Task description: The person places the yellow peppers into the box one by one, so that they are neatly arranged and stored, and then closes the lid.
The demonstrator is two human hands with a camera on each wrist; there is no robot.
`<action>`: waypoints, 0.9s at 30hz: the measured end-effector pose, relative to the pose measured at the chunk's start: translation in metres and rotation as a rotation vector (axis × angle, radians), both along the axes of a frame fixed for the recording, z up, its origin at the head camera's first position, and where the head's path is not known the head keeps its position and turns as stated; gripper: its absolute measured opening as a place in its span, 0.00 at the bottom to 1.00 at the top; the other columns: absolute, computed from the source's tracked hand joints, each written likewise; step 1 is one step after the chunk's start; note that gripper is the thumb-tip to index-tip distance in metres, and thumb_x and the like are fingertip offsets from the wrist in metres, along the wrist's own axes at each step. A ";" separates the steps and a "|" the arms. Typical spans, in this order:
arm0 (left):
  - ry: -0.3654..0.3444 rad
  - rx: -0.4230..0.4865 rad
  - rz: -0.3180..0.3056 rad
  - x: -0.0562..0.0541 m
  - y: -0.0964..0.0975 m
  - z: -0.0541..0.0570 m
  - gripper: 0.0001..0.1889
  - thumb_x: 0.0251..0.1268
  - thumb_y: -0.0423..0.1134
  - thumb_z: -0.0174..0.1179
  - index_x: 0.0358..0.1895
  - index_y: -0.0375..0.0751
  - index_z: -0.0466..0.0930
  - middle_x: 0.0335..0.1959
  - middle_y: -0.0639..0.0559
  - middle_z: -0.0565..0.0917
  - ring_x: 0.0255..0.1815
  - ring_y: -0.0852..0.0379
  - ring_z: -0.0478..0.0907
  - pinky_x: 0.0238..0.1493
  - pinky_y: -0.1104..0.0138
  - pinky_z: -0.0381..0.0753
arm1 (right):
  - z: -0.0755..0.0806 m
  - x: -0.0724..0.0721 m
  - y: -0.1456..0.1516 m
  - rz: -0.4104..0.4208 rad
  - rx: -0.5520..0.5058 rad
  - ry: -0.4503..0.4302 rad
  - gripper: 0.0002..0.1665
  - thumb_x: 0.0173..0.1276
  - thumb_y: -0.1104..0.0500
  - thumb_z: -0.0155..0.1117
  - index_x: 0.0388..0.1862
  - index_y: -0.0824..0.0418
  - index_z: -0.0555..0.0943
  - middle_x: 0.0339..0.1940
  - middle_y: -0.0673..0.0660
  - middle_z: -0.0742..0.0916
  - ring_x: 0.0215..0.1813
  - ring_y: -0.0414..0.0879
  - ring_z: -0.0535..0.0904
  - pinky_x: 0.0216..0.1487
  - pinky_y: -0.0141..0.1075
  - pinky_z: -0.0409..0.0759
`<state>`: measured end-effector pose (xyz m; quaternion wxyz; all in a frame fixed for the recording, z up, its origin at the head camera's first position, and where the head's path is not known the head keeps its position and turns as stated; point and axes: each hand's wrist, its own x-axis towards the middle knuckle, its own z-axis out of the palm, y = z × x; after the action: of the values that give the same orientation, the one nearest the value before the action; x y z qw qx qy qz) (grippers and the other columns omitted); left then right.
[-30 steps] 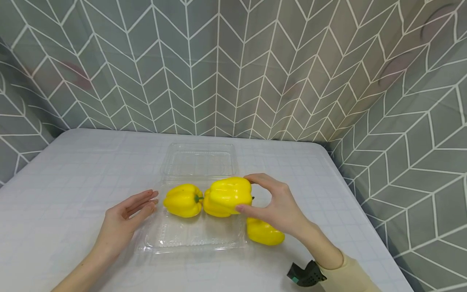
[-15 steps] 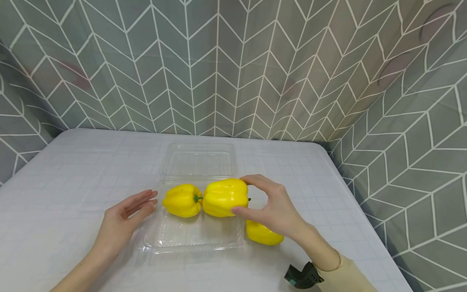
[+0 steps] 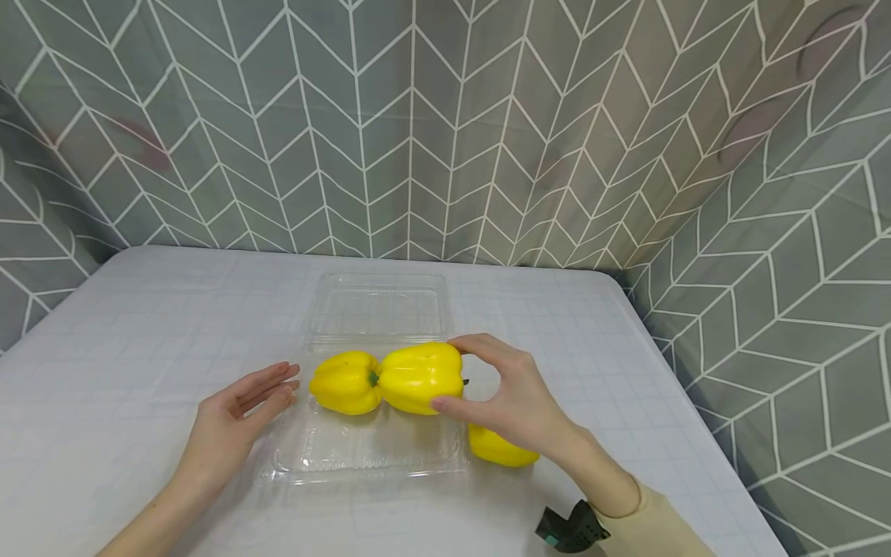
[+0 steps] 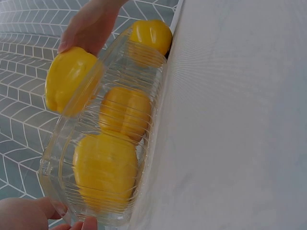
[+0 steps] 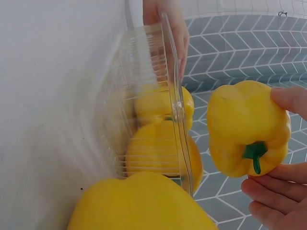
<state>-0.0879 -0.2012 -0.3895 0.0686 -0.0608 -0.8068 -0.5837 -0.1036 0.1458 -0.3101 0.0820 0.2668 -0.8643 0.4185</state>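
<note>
My right hand (image 3: 504, 387) pinches a yellow bell pepper (image 3: 420, 377) between thumb and fingers. The held pepper (image 5: 247, 127), its green stem showing in the right wrist view, is raised above the rim of a clear plastic container (image 3: 369, 463). Inside the container lie two more yellow peppers: a left one (image 3: 344, 383) and another (image 4: 125, 114), which the held pepper hides in the head view. A further pepper (image 3: 503, 446) rests on the table outside the container's right side, partly behind my right wrist. Beside the container's left end, my left hand (image 3: 240, 414) has loosely extended fingers right at the wall.
The container's clear lid (image 3: 379, 304) lies folded back toward the far side. A white cloth covers the table (image 3: 174, 309). Grey curtains (image 3: 390, 131) with white chevron lines stand behind and to the right. A black strap device (image 3: 572, 527) is at my right wrist.
My right hand has carried the held pepper a little left and slightly down, until it overlaps the left pepper's stem in the head view. The left hand stays nearly still.
</note>
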 end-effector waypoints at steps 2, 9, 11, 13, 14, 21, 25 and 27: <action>-0.002 -0.001 -0.002 0.000 0.000 0.000 0.25 0.72 0.38 0.62 0.68 0.35 0.72 0.59 0.64 0.83 0.53 0.75 0.81 0.51 0.79 0.82 | 0.000 0.000 -0.001 0.006 -0.003 0.004 0.34 0.54 0.47 0.81 0.60 0.50 0.81 0.58 0.43 0.84 0.62 0.42 0.79 0.68 0.51 0.76; 0.007 0.006 0.000 0.000 0.001 -0.001 0.25 0.71 0.37 0.62 0.68 0.34 0.72 0.58 0.65 0.83 0.52 0.75 0.81 0.50 0.79 0.83 | 0.000 0.000 -0.004 -0.003 -0.001 -0.004 0.34 0.53 0.47 0.81 0.60 0.50 0.81 0.58 0.42 0.84 0.63 0.42 0.78 0.68 0.51 0.76; 0.007 0.005 0.001 0.000 0.001 -0.001 0.25 0.71 0.37 0.62 0.68 0.34 0.72 0.58 0.66 0.83 0.52 0.75 0.81 0.50 0.79 0.83 | -0.001 0.000 -0.006 -0.005 -0.001 -0.005 0.34 0.53 0.46 0.81 0.60 0.49 0.81 0.58 0.41 0.84 0.63 0.41 0.78 0.68 0.51 0.77; 0.009 0.001 0.003 0.000 0.000 -0.001 0.25 0.71 0.37 0.62 0.68 0.35 0.72 0.58 0.67 0.83 0.52 0.75 0.81 0.50 0.80 0.83 | -0.001 0.000 -0.008 -0.002 -0.004 -0.007 0.34 0.53 0.46 0.81 0.60 0.49 0.81 0.57 0.41 0.84 0.62 0.40 0.78 0.68 0.50 0.77; 0.010 0.002 0.003 0.000 0.000 -0.002 0.25 0.71 0.37 0.62 0.68 0.35 0.72 0.58 0.66 0.83 0.52 0.75 0.81 0.50 0.80 0.83 | -0.001 0.000 -0.008 0.000 -0.005 -0.010 0.34 0.53 0.46 0.81 0.59 0.49 0.81 0.57 0.40 0.84 0.62 0.40 0.78 0.68 0.49 0.77; 0.015 -0.001 -0.007 0.000 0.000 -0.001 0.24 0.72 0.38 0.62 0.68 0.33 0.72 0.59 0.61 0.84 0.53 0.74 0.81 0.50 0.78 0.83 | -0.003 -0.001 -0.013 0.000 -0.007 -0.036 0.33 0.54 0.46 0.81 0.59 0.47 0.81 0.56 0.36 0.83 0.61 0.36 0.78 0.69 0.47 0.76; 0.012 -0.014 -0.008 0.000 0.000 -0.001 0.25 0.72 0.39 0.61 0.68 0.33 0.72 0.60 0.58 0.83 0.53 0.74 0.81 0.51 0.77 0.83 | -0.003 0.000 -0.015 -0.002 -0.010 -0.041 0.33 0.53 0.46 0.81 0.59 0.47 0.81 0.56 0.36 0.83 0.61 0.35 0.78 0.69 0.47 0.76; 0.013 -0.015 -0.007 0.000 0.000 -0.002 0.25 0.72 0.39 0.61 0.68 0.33 0.71 0.60 0.58 0.83 0.53 0.73 0.81 0.51 0.77 0.83 | -0.002 0.000 -0.016 -0.003 -0.010 -0.044 0.34 0.53 0.46 0.81 0.59 0.47 0.81 0.56 0.36 0.83 0.62 0.35 0.77 0.69 0.47 0.75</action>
<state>-0.0883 -0.2016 -0.3910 0.0714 -0.0681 -0.8105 -0.5773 -0.1037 0.1300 -0.3123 0.0651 0.2560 -0.8641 0.4284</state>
